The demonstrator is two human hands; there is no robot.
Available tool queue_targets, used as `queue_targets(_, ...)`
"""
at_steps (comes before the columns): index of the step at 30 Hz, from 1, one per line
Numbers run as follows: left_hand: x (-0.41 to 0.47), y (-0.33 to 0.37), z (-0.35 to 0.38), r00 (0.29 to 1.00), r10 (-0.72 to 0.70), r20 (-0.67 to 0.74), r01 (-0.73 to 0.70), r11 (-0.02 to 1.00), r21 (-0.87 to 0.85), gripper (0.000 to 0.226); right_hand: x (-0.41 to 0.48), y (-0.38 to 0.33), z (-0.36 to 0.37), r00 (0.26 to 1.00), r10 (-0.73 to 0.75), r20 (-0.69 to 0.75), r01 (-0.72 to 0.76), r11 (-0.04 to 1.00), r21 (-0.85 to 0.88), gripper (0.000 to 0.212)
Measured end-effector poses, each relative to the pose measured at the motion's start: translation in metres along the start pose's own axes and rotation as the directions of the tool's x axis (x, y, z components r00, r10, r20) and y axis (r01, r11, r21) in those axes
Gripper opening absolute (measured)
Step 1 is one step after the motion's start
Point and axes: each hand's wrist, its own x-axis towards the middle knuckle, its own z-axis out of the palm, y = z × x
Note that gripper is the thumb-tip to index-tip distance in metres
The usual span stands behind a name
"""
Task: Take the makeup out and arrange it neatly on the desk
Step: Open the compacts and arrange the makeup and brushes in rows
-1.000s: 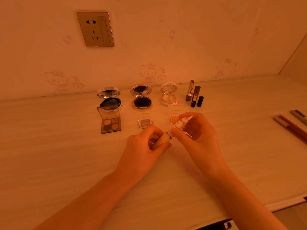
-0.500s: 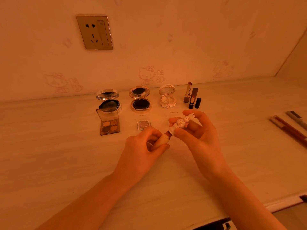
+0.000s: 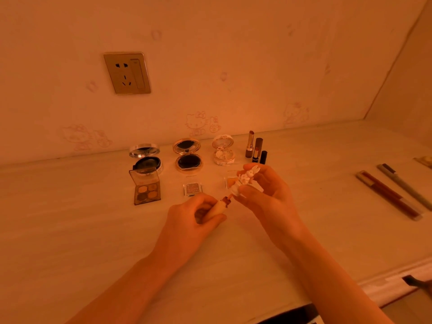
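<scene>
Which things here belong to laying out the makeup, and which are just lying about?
Job: tube in left hand, rabbit cap in right hand, open compacts, eyeshadow palette, two small pans, lipsticks.
Lying about: wall socket; long sticks at the right, possibly makeup too.

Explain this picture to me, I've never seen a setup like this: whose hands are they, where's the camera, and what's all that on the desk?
No machine here: these are a person's two bare hands, seen by one camera worn on the head, looking forward and down. The left hand grips a small tube. The right hand pinches its rabbit-topped cap at the tube's mouth. On the desk, near the wall, are three open compacts, a palette and three lipsticks. Pencils lie far right.
</scene>
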Motion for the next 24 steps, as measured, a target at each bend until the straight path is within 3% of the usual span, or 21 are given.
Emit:
queue_targets(4,0.001,0.003,0.001,0.999,0.022,0.040,-0.023,0.999,0.036,0.029,0.002,-0.009,-0.010,0.996,0.094,-0.005,-0.093,0.993,0.079,0.021)
queue_targets(10,0.007,0.021,0.007,0.992,-0.028,0.125,0.020,0.998,0.063,0.023,0.010,-0.022,-0.026,0.980,0.201,0.002,-0.201,0.976,0.082,0.024)
queue_targets(14,0.010,0.037,0.022,0.982,-0.052,0.180,0.037,0.996,0.086,0.036,0.021,-0.032,-0.038,0.959,0.281,0.041,-0.284,0.955,0.090,0.024)
queue_targets(19,0.015,0.049,0.042,0.968,-0.086,0.234,0.067,0.994,0.088,0.049,0.035,-0.044,-0.053,0.943,0.327,0.056,-0.329,0.944,0.023,0.020)
queue_targets(24,0.016,0.058,0.056,0.953,-0.040,0.301,-0.013,0.985,0.172,0.047,0.047,-0.047,-0.065,0.919,0.392,0.048,-0.391,0.920,-0.032,0.021)
